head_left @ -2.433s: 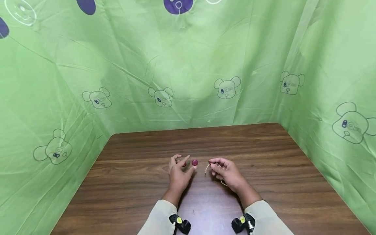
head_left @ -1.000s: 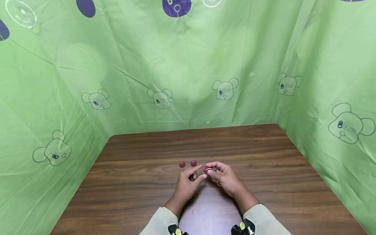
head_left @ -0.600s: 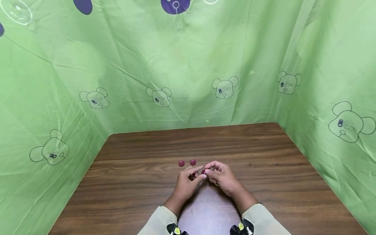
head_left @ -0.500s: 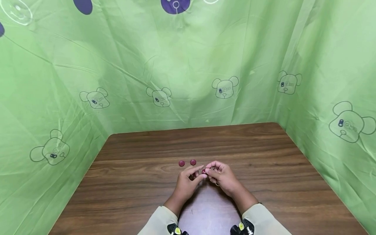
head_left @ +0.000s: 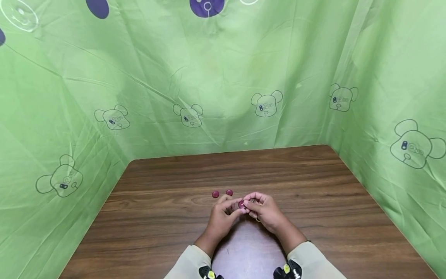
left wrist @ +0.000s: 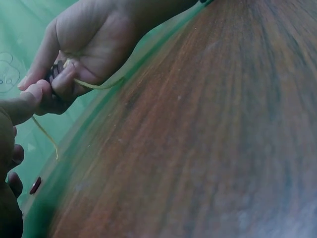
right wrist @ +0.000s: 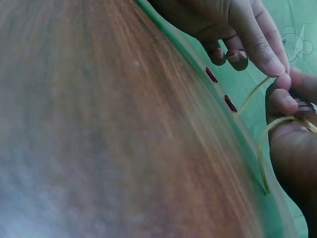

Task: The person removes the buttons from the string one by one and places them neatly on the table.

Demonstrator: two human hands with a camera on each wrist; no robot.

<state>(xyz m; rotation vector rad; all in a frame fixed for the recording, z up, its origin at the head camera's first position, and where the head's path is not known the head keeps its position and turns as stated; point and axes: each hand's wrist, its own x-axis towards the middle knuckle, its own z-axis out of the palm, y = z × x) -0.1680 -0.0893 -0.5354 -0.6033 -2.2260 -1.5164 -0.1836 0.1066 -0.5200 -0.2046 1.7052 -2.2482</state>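
Observation:
In the head view, a dark red button (head_left: 241, 204) with pale string at its centre is between my hands. My left hand (head_left: 219, 219) pinches its edge with thumb and index finger. My right hand (head_left: 267, 211) grips it from the other side, along with the yellowish string (right wrist: 262, 153). One string end dangles below the pinched fingertips in both wrist views; another length trails from the right palm. A small dark stack of buttons (left wrist: 55, 72) lies within the curled right fingers, partly hidden. Two loose buttons, the left one (head_left: 215, 194) and the right one (head_left: 229, 192), lie beyond my left hand.
The brown wood-grain table (head_left: 167, 174) extends around both hands. Green curtains (head_left: 223, 77) with bear outlines enclose its back and sides. Dark wrist cameras sit on both pale sleeves, the right camera (head_left: 287, 270) near the bottom edge.
My left hand has left the loose buttons and moved right to meet my right hand. Both have come together around the button, which has since turned its face more upward.

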